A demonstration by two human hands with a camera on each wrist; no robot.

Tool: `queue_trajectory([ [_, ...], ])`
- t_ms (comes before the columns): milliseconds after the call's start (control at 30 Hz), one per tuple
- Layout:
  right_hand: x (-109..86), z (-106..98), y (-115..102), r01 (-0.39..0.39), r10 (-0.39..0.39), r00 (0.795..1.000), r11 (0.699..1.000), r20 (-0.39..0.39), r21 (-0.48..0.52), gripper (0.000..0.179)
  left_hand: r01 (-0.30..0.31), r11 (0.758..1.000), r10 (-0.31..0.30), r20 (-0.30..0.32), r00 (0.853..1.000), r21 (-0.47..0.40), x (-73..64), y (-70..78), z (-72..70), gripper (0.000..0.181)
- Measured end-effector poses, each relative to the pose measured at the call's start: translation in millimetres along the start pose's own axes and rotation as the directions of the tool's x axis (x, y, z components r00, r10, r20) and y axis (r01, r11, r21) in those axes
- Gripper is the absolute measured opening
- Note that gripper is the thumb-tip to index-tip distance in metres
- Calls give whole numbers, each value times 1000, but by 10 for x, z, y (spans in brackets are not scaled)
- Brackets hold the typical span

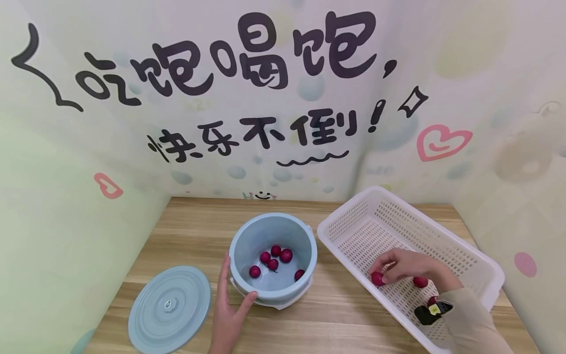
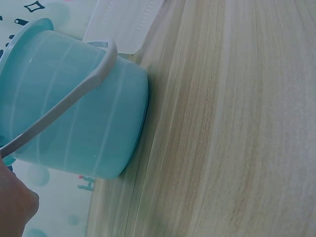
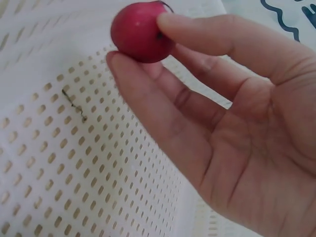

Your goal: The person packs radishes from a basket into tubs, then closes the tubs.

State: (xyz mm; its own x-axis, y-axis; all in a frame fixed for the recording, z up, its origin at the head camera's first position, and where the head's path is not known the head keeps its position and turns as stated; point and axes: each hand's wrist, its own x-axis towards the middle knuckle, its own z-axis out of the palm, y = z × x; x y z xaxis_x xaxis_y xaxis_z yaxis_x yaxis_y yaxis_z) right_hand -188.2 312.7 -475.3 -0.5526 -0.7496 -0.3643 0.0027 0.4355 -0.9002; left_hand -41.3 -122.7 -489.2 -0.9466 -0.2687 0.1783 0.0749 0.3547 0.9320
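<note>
A light blue bucket (image 1: 287, 296) stands mid-table with several small red radishes (image 1: 286, 255) on its floor. My left hand (image 1: 227, 314) rests against the bucket's left side, forefinger and thumb spread along the rim. The left wrist view shows the bucket wall (image 2: 84, 108), its pale handle (image 2: 69, 101) and part of that hand (image 2: 17, 202). Over the white basket (image 1: 353, 265), my right hand (image 1: 413, 265) pinches a radish (image 1: 377, 279) between thumb and fingers; the right wrist view has this radish (image 3: 138, 32) close up. Two more radishes (image 1: 420, 281) lie near that hand, one partly hidden by the wrist.
A round blue lid (image 1: 170, 309) lies flat on the wooden table (image 1: 199, 221), left of the bucket. Inside the basket is a thin dark stringy scrap (image 3: 74, 105). A black device (image 1: 426, 314) sits on my right wrist. Printed wall sheets enclose the back and sides.
</note>
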Motion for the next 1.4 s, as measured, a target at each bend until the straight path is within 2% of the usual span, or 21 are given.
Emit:
queue_trajectory([
  [467,8,-19,-230,74,-86,985,994,-147,-85,31,-13,1000,13,-3,1000,3,0,-7,-3,91],
  [767,72,-1,-470,161,-172,972,984,-161,-79,31,-13,1000,13,4,1000,-3,-2,-16,-4,92],
  [1100,221,80,-791,232,-264,942,959,-209,-166,29,-9,1000,9,-1,1000,-13,0,-11,-6,92],
  [1233,279,122,-919,237,-278,935,952,-220,-196,29,-12,1000,12,-3,1000,-13,0,-12,-7,93],
  [1400,385,182,-1035,234,-277,936,950,-217,-206,30,-23,999,23,1,1000,-26,1,-22,-11,92],
])
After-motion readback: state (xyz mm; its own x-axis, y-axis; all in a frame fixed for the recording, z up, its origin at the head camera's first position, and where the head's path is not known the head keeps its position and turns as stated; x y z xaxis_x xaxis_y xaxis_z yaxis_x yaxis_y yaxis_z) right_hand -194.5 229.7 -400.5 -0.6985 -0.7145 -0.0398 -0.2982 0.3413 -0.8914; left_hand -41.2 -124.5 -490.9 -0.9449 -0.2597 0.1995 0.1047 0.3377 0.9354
